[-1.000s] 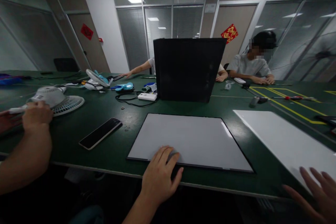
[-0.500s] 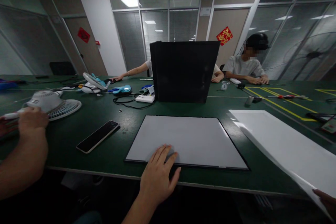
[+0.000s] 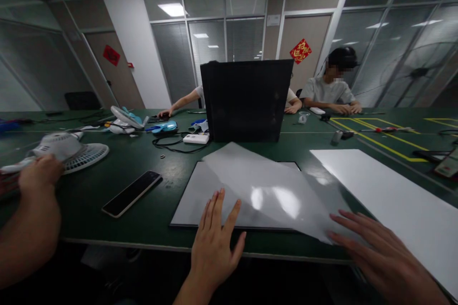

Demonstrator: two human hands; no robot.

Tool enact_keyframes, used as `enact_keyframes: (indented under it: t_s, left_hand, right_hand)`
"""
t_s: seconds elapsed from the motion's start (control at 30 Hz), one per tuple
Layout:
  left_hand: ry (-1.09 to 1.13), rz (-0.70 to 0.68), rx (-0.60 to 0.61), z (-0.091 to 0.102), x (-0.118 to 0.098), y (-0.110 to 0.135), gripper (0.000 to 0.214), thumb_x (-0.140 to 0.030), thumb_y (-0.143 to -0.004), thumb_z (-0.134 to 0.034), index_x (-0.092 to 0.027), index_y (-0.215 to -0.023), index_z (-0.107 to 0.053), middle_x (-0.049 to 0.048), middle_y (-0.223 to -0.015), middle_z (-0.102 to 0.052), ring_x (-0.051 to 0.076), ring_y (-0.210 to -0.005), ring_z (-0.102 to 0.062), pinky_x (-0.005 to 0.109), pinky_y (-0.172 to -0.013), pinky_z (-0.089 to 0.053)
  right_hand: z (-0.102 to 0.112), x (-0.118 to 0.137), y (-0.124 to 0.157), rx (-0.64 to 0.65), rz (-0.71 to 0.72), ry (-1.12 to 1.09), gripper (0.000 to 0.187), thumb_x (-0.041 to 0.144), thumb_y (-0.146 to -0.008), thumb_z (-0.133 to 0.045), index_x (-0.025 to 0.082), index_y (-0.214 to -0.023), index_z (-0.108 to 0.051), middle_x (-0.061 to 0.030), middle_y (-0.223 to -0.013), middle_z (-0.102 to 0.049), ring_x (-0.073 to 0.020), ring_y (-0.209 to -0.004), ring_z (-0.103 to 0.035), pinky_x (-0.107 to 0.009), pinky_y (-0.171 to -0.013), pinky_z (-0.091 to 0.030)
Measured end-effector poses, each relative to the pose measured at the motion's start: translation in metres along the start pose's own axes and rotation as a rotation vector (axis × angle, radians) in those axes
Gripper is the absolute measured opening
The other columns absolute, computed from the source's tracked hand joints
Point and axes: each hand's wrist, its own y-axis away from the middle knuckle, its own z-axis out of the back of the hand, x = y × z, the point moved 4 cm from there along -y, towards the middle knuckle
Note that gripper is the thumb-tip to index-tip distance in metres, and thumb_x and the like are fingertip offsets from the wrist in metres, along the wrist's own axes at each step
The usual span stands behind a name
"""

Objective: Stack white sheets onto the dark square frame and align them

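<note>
1. The black-edged flat panel (image 3: pixel 188 207) lies on the green bench (image 3: pixel 86 200), serving as landmark here.
2. A translucent sheet (image 3: pixel 250 176) lies skewed across the panel, one corner past its far edge, another past its right side.
3. The left hand (image 3: pixel 214 240) is open, fingers spread over the panel's near edge.
4. The right hand (image 3: pixel 382 257), fingers extended, is at the sheet's corner right of the panel; whether it pinches the sheet, I cannot tell.
5. Right of the panel lies a larger white sheet (image 3: pixel 386 195); left of it, a smartphone (image 3: pixel 132 194).
</note>
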Motion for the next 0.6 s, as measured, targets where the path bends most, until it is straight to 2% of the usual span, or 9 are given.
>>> enact_keyframes:
  t_s: [0.13,0.23,0.3,0.43,0.53,0.6]
  left_hand:
    - [0.044,0.012,-0.007,-0.002,0.000,0.003,0.053,-0.043,-0.101,-0.066,-0.032,-0.153,-0.062,0.0126,-0.179,-0.028,0.040,-0.161,-0.035,0.059,-0.125,-0.040]
    - [0.057,0.039,-0.046,-0.002,0.000,0.002,0.051,-0.045,-0.099,-0.069,-0.032,-0.148,-0.066,0.0127,-0.178,-0.030,0.042,-0.161,-0.035,0.061,-0.124,-0.041]
    - [0.040,0.012,-0.038,0.000,-0.001,0.001,0.048,-0.040,-0.099,-0.068,-0.031,-0.146,-0.068,0.0136,-0.177,-0.033,0.041,-0.160,-0.036,0.062,-0.123,-0.042]
    - [-0.008,-0.059,0.020,0.000,-0.001,-0.001,0.052,-0.028,-0.097,-0.064,-0.027,-0.149,-0.065,0.0163,-0.171,-0.042,0.041,-0.157,-0.042,0.064,-0.121,-0.044]
    - [0.061,-0.048,0.065,-0.005,0.000,-0.001,0.042,-0.030,-0.098,-0.063,-0.028,-0.139,-0.071,0.0113,-0.155,-0.063,0.036,-0.144,-0.058,0.060,-0.119,-0.049]
    - [0.114,-0.008,0.088,-0.009,0.002,0.001,0.036,-0.032,-0.099,-0.061,-0.029,-0.133,-0.074,0.0072,-0.145,-0.071,0.032,-0.137,-0.065,0.057,-0.116,-0.053]
  right_hand:
    - [-0.033,0.005,-0.025,-0.017,-0.129,-0.029,0.034,0.042,-0.112,-0.046,0.041,-0.131,-0.074,-0.0006,-0.136,-0.067,-0.0299,-0.117,-0.068,-0.056,-0.090,-0.067]
    - [-0.049,0.000,-0.029,0.001,-0.141,-0.076,0.037,0.040,-0.113,-0.042,0.038,-0.132,-0.074,-0.0020,-0.134,-0.069,-0.0261,-0.112,-0.072,-0.047,-0.089,-0.070]
    - [-0.054,-0.004,-0.031,0.013,-0.140,-0.106,0.038,0.035,-0.113,-0.042,0.036,-0.131,-0.075,-0.0024,-0.138,-0.068,-0.0244,-0.112,-0.073,-0.043,-0.090,-0.070]
    - [-0.060,-0.009,-0.033,0.048,-0.132,-0.191,0.041,0.032,-0.114,-0.039,0.035,-0.120,-0.079,-0.0018,-0.138,-0.068,-0.0261,-0.126,-0.067,-0.052,-0.104,-0.063]
    - [-0.064,-0.009,-0.035,0.072,-0.138,-0.230,0.041,0.033,-0.115,-0.039,0.033,-0.117,-0.080,-0.0029,-0.139,-0.068,-0.0276,-0.133,-0.062,-0.056,-0.111,-0.057]
    - [-0.064,-0.006,-0.037,0.081,-0.146,-0.234,0.041,0.034,-0.115,-0.038,0.033,-0.118,-0.079,-0.0024,-0.139,-0.067,-0.0282,-0.134,-0.061,-0.060,-0.112,-0.055]
